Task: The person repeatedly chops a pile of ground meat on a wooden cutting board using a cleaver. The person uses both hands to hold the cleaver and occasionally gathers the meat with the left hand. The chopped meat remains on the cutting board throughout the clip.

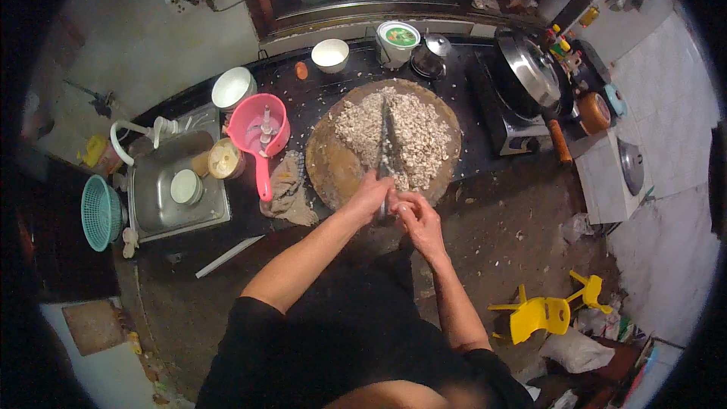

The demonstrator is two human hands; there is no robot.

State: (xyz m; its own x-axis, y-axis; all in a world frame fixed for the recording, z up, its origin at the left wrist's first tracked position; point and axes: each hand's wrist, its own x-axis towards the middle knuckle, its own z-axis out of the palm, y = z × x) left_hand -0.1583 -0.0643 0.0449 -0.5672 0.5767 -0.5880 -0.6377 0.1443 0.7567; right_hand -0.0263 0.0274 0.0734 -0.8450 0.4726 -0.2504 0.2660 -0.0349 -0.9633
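Note:
A round wooden chopping board [335,173] lies on the dark counter, heaped with finely chopped pale food [423,142]. Over the heap, a knife [388,142] points away from me, its blade seen nearly edge-on. My left hand [372,193] grips it close to the handle, at the board's near edge. Just right of the handle is my right hand [418,221], fingers bent and bunched together. Whether those fingers hold the handle or only touch it, I cannot tell.
Left of the board are a cloth [289,196], a pink dipper [263,176] and a steel sink [159,210]. A bowl [330,55], a lidded bucket [396,45] and a glass jar [430,59] line the back. Rightward, a wok [522,79] sits on a stove [514,139]. A yellow chair [537,318] is on the floor.

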